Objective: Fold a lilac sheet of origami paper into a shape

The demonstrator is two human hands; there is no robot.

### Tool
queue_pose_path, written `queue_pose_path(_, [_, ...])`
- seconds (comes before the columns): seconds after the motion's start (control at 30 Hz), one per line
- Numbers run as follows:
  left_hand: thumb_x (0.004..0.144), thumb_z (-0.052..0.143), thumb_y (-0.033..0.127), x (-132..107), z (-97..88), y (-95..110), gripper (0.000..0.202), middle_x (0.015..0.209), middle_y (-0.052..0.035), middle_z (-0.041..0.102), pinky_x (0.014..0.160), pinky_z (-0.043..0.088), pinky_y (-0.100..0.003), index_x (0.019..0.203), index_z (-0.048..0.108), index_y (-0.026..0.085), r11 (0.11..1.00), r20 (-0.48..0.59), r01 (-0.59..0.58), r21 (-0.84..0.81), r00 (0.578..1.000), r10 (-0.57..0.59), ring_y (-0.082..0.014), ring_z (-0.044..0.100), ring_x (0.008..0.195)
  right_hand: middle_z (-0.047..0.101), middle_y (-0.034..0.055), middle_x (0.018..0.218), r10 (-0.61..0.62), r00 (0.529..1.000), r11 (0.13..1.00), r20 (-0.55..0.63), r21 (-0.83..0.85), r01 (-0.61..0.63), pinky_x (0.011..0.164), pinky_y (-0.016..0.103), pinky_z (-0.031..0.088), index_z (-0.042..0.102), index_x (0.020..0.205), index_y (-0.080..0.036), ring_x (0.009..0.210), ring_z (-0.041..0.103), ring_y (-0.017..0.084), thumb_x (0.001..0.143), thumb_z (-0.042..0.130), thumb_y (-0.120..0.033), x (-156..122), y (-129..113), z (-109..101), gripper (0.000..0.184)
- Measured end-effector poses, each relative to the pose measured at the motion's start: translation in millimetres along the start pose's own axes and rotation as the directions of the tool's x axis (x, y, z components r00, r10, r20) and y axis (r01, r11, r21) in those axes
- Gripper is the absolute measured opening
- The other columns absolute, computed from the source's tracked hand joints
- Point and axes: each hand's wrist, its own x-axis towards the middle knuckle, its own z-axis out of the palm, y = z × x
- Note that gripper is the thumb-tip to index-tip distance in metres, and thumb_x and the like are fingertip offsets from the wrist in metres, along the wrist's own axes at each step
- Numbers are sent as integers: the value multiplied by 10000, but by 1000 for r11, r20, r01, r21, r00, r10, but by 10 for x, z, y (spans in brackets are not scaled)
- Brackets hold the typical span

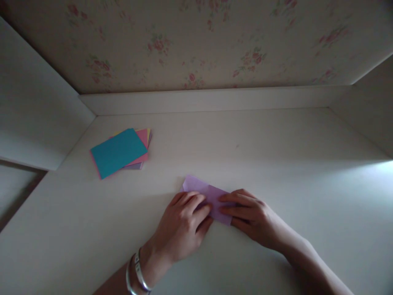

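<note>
A folded lilac paper (206, 193) lies flat on the white desk (260, 155), near the front middle. My left hand (182, 227) rests on its left part, fingers together and pressing down on it. My right hand (248, 217) lies on its right part, fingers stretched flat and pointing left, fingertips almost meeting those of the left hand. The paper's far left corner sticks out beyond both hands. A silver bangle (136, 276) circles my left wrist.
A fanned stack of coloured paper sheets (119, 152), teal on top with pink, yellow and purple beneath, lies at the back left of the desk. White side panels and a low back ledge (215, 100) under flowered wallpaper enclose the desk.
</note>
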Motion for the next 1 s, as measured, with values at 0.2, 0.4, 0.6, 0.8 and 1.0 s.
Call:
queue_pose_path(0.2, [952, 565, 126, 8, 66, -38, 147, 1054, -56, 692, 985, 498, -423, 977, 700, 177, 998, -78, -30, -47, 997, 26, -223, 613, 1045, 707, 67, 1169, 18, 999, 993, -46, -119, -23, 956, 464, 501, 778, 851, -254, 1137, 597, 275, 955, 612, -322, 60, -5, -3, 207])
queue_pose_path(0.4, [969, 543, 154, 22, 119, -13, 155, 944, -73, 689, 901, 540, -411, 895, 680, 159, 989, -151, 83, -125, 983, -102, -218, 641, 937, 733, 73, 974, 165, 981, 981, -98, -86, -174, 845, 394, 477, 711, 928, -212, 898, 647, 214, 990, 558, -337, 169, -37, 89, 208])
queue_pose_path(0.6, [942, 561, 141, 28, 164, -1, 124, 984, -69, 677, 832, 542, -392, 860, 650, 170, 973, -141, 173, -152, 971, -195, -223, 651, 907, 675, 66, 917, 261, 950, 963, -173, -19, -268, 775, 330, 483, 672, 761, -198, 817, 633, 181, 994, 533, -300, 210, -32, 124, 291])
queue_pose_path(0.8, [936, 565, 139, 43, 192, -8, 100, 977, -61, 672, 822, 542, -393, 874, 639, 168, 973, -153, 180, -146, 967, -202, -223, 648, 892, 649, 47, 872, 297, 931, 947, -214, -61, -316, 719, 315, 466, 671, 753, -197, 752, 620, 169, 970, 580, -305, 227, -30, 170, 258])
queue_pose_path(1.0, [934, 561, 124, 57, 160, -6, 86, 980, -61, 665, 831, 541, -399, 895, 624, 168, 970, -135, 187, -158, 969, -209, -226, 643, 897, 641, 54, 864, 280, 939, 924, -199, -208, -319, 699, 324, 445, 649, 784, -192, 732, 600, 179, 996, 530, -332, 247, -41, 200, 281])
